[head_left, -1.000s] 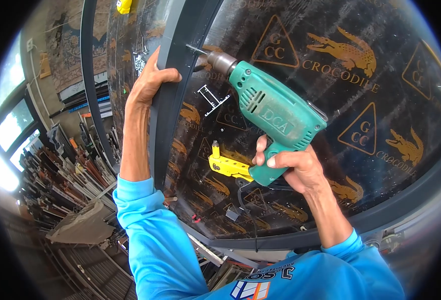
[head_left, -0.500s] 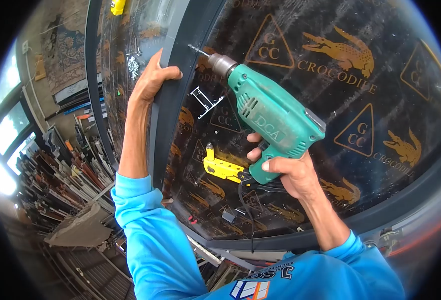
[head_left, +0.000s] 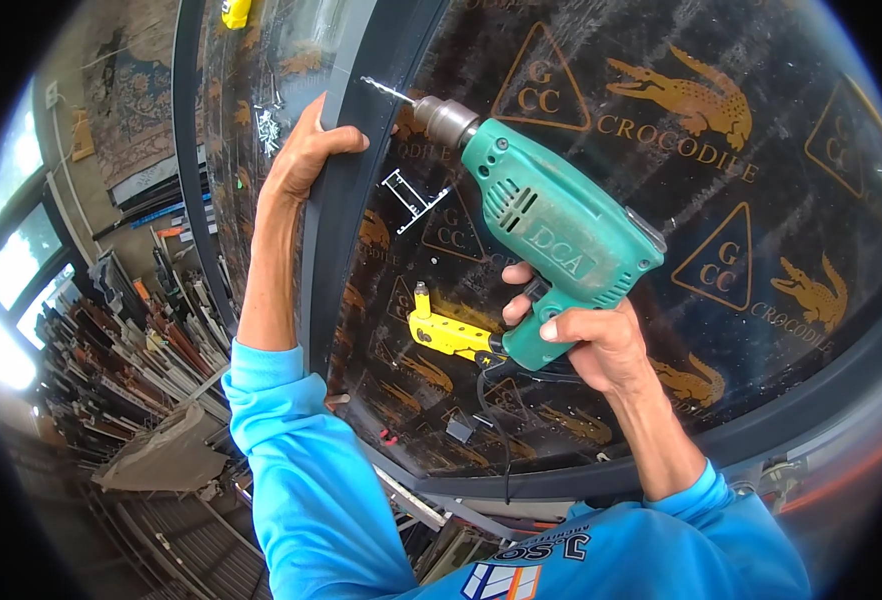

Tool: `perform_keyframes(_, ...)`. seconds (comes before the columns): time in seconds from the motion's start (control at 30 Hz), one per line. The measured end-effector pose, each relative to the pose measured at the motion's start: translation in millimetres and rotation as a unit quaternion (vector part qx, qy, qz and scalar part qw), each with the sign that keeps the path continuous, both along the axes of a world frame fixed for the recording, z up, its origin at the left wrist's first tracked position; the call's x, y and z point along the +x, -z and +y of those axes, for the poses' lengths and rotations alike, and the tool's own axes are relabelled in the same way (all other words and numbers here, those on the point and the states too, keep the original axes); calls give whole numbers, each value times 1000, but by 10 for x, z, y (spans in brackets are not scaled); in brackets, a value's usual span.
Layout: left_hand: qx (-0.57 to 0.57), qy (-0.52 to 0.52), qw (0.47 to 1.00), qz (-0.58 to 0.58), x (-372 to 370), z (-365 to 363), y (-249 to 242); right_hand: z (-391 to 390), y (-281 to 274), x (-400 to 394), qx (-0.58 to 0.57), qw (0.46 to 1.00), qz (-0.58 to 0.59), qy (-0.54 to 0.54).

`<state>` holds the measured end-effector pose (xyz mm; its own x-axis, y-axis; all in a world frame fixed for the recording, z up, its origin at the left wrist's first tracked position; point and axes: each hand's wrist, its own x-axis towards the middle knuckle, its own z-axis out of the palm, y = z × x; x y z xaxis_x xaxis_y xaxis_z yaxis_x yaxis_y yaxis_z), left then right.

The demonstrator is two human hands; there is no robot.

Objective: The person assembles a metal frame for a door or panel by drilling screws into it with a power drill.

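Note:
My right hand (head_left: 606, 345) is wrapped around the handle of a green electric drill (head_left: 556, 225) marked DCA. A slim drill bit (head_left: 389, 88) sticks out of its chuck, and its tip overlaps the dark metal frame bar (head_left: 366, 110). On that same bar, lower down, my left hand (head_left: 306, 155) has a hold, with the thumb across the face and the fingers along the far edge. Below the drill's body lies a yellow tool (head_left: 451, 335) on the dark printed board. A small metal profile piece (head_left: 413, 202) rests between the bar and the drill.
Several loose screws (head_left: 268, 130) lie in a pile beyond the left hand. Another yellow item (head_left: 235, 12) shows at the top edge. A black cord (head_left: 496, 425) runs down over the board's near edge. Many long profiles (head_left: 151, 340) stand at the left.
The drill has shifted slightly up and tilted a little, bringing the bit's tip farther left over the frame bar. My left hand stays nearly where it was.

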<state>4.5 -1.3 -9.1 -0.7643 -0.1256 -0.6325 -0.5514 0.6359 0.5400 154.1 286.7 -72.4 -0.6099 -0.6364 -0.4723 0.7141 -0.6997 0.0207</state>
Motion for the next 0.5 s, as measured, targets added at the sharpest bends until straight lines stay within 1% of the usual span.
perform_keyframes(0.07, -13, -3, 1000, -8, 5, -19, 13, -11, 4, -13, -3, 1000, -3, 1)
perform_keyframes(0.17, -8, -22, 1000, 11, 35, -16, 23, -14, 1, -20, -8, 1000, -7, -2)
perform_keyframes(0.23, -46, -39, 998, 20, 48, 129, -61, -7, -1, -25, -8, 1000, -7, -6)
perform_keyframes(0.33, -53, -48, 997, 20, 50, 142, -66, -14, -7, -19, -12, 1000, -9, -13)
perform_keyframes(0.5, -52, -40, 998, 18, 39, 94, -47, -16, -7, -18, -11, 1000, -11, -12)
